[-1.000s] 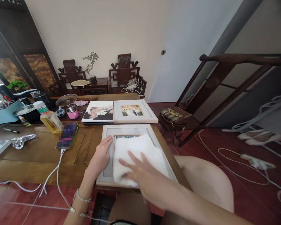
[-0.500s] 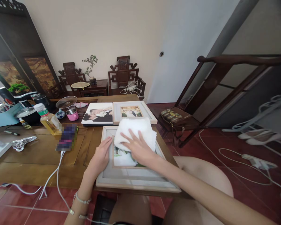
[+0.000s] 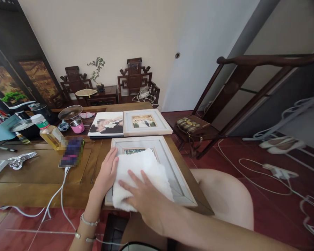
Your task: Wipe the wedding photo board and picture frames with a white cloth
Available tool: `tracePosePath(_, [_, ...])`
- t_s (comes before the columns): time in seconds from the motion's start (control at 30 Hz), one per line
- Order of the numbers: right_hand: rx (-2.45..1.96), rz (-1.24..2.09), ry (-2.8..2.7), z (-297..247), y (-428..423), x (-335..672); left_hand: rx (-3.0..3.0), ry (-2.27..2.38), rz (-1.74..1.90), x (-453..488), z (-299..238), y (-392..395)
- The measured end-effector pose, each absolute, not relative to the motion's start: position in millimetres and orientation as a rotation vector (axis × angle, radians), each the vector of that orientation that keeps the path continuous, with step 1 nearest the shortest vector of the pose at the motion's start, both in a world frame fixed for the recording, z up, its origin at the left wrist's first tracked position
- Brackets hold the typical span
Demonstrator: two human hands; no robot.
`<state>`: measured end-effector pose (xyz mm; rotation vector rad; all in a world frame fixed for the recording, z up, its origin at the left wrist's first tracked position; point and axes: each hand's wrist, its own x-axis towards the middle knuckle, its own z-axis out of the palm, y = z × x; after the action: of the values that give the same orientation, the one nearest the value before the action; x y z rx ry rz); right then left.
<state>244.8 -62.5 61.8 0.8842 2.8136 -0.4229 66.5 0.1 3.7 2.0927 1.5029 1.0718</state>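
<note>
My right hand (image 3: 143, 193) lies with spread fingers on a white cloth (image 3: 143, 167), pressing it onto a picture frame. The frame (image 3: 179, 177) is pale, with a wide light border, and lies flat at the table's near edge. The cloth covers most of its photo; only a strip at the top shows. My left hand (image 3: 108, 170) rests on the frame's left side with its fingers stretched out, beside the cloth's left edge.
Behind lie a second framed photo (image 3: 159, 120) and a white photo panel (image 3: 107, 123). Leftward on the wooden table (image 3: 42, 184) are a phone (image 3: 72, 152) on a cable, a bottle (image 3: 52, 134), a pink cup (image 3: 77, 126) and a clear claw clip (image 3: 21, 160). A pale stool (image 3: 227, 195) stands right.
My right hand has moved the cloth toward me and left, from the frame's upper part to its lower part. My left hand stays on the frame's left side. The camera view has shifted slightly.
</note>
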Motion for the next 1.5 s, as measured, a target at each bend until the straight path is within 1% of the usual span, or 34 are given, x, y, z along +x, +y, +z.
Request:
tracePosePath(0.13, [1.032,-0.556,2.756,65,-82,276,2.180,1.501,0.973,67,1,2])
tracePosePath(0.23, [1.204,-0.564,2.772,69,-91,306,2.247,1.435,0.902,65,-1,1])
tracePosePath(0.3, [1.242,-0.542,2.787,69,-91,326,2.279,1.398,0.844,64,-3,1])
tracePosePath(0.4, [1.325,-0.424,2.853,62,-79,346,2.286,1.374,0.791,63,-4,0])
tracePosePath(0.6, [1.534,-0.002,2.960,38,-17,356,2.282,1.366,0.793,62,-4,0])
tracePosePath(0.73, [1.696,0.076,2.984,43,33,337,2.294,1.369,0.781,61,-8,2])
tracePosePath(0.8, [1.667,0.158,3.072,51,52,317,2.302,1.358,0.796,60,-9,3])
tracePosePath(0.9, [1.328,0.255,3.200,59,64,278,2.310,1.349,0.827,61,-7,4])
tracePosePath(0.97, [1.078,0.226,3.211,59,65,253,2.310,1.348,0.834,63,-2,3])
tracePosePath(1.03, [0.968,0.156,3.185,56,62,238,2.301,1.352,0.851,66,3,2])
tracePosePath(1.13, [1.034,0.062,3.137,50,58,239,2.295,1.329,0.886,68,8,1])
tracePosePath(1.23, [1.174,0.035,3.079,49,56,262,2.300,1.321,0.899,66,3,2])
tracePosePath(1.5, [1.432,0.180,2.825,58,41,345,2.291,1.356,0.947,61,-16,6])
